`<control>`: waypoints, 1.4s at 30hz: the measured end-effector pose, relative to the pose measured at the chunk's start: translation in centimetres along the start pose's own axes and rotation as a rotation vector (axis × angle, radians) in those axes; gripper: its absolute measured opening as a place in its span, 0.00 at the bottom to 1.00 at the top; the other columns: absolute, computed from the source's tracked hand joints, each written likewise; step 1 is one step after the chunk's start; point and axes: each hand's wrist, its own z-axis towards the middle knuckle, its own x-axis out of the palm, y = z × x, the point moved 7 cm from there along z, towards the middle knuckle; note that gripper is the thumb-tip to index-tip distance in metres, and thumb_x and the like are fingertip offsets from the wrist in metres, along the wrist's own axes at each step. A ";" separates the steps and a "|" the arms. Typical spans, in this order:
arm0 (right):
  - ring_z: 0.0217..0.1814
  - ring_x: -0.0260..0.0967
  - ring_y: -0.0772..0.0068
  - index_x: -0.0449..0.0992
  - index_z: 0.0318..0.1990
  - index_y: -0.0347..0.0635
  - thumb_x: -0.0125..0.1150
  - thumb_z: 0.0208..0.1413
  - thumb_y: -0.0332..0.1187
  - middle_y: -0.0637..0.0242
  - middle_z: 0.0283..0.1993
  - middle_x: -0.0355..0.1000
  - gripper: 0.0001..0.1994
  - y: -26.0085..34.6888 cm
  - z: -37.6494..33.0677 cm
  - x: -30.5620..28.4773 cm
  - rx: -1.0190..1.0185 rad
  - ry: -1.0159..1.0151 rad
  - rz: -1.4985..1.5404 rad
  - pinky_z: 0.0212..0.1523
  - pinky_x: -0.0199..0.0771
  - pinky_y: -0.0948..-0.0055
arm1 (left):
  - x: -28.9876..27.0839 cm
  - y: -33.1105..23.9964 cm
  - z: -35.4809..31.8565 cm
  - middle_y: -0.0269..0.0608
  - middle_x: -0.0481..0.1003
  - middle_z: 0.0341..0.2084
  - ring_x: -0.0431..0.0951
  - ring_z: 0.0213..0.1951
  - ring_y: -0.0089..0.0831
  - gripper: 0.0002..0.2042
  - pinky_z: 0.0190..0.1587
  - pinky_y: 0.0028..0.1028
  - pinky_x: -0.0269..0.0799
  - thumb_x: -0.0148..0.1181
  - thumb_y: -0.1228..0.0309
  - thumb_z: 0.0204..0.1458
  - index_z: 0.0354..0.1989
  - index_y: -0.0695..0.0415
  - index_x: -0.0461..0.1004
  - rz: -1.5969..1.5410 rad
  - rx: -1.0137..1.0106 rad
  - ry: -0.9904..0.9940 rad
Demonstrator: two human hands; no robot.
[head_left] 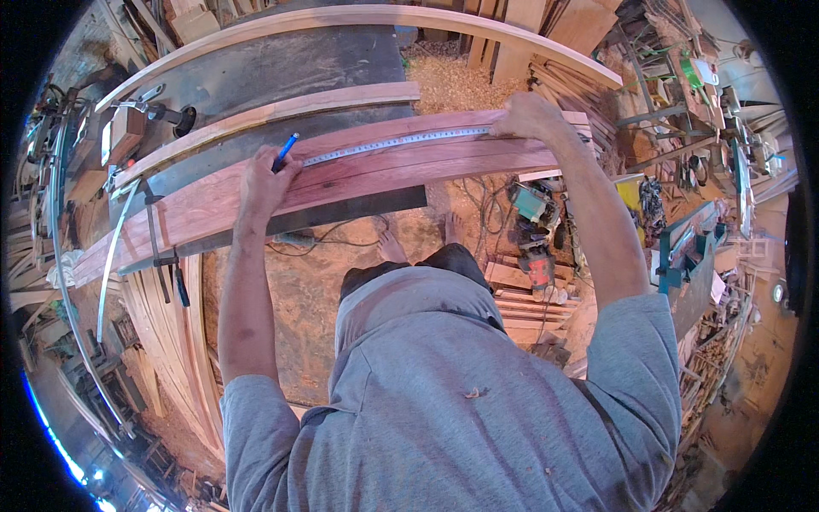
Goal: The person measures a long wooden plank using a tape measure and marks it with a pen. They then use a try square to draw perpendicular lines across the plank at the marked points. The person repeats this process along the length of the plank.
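Note:
A long reddish plank (375,171) with dark lines along it lies in front of me, slanting up to the right. A white tape measure blade (401,141) is stretched along its face between my two hands. My left hand (271,175) is closed round a blue pen (288,147), whose end points up, and rests on the plank at the blade's left end. My right hand (529,119) is closed at the blade's right end, near the plank's right end; its fingers partly hide the blade there.
A bar clamp (154,230) grips the plank's left part. A pale strip (117,247) crosses the plank there. Another board (281,111) lies behind on the dark table (341,64). Power tools (536,266), cables (328,235) and stacked wood (533,311) lie on the sawdust-covered floor.

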 end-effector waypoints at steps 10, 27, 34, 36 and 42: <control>0.55 0.80 0.48 0.84 0.46 0.36 0.78 0.42 0.54 0.45 0.48 0.82 0.31 0.2 -0.3 -0.7 0.039 -0.013 0.026 0.56 0.79 0.52 | 0.0 -0.2 0.4 0.42 0.76 0.33 0.79 0.36 0.40 0.12 0.41 0.39 0.73 0.73 0.63 0.53 0.33 0.57 0.79 -0.005 -0.004 -0.004; 0.53 0.80 0.44 0.84 0.43 0.33 0.74 0.44 0.52 0.41 0.48 0.80 0.28 1.0 0.8 -0.4 -0.116 -0.073 -0.123 0.56 0.79 0.52 | -0.9 0.9 -0.3 0.40 0.77 0.28 0.77 0.30 0.33 0.12 0.36 0.32 0.73 0.65 0.61 0.62 0.35 0.58 0.81 -0.133 0.000 -0.287; 0.53 0.79 0.44 0.83 0.43 0.30 0.74 0.44 0.52 0.42 0.47 0.80 0.30 1.0 0.5 -0.6 -0.121 -0.067 -0.148 0.57 0.78 0.52 | 1.4 -2.6 -2.1 0.30 0.78 0.25 0.74 0.28 0.23 0.19 0.32 0.29 0.72 0.54 0.58 0.70 0.38 0.61 0.84 -0.759 -0.145 -0.115; 0.52 0.80 0.43 0.83 0.42 0.31 0.75 0.44 0.52 0.42 0.46 0.81 0.29 0.8 0.5 -0.6 -0.084 -0.071 -0.089 0.56 0.78 0.52 | 1.3 -4.1 -2.5 0.32 0.80 0.26 0.77 0.30 0.24 0.15 0.35 0.29 0.74 0.58 0.62 0.67 0.38 0.61 0.84 -0.565 -0.032 -0.085; 0.51 0.80 0.43 0.82 0.39 0.31 0.79 0.42 0.48 0.42 0.45 0.81 0.26 0.8 0.0 -1.1 0.011 -0.022 0.023 0.53 0.78 0.52 | 1.8 -6.8 -2.1 0.44 0.84 0.35 0.85 0.38 0.33 0.08 0.42 0.32 0.79 0.66 0.70 0.57 0.42 0.58 0.84 -0.341 0.157 -0.103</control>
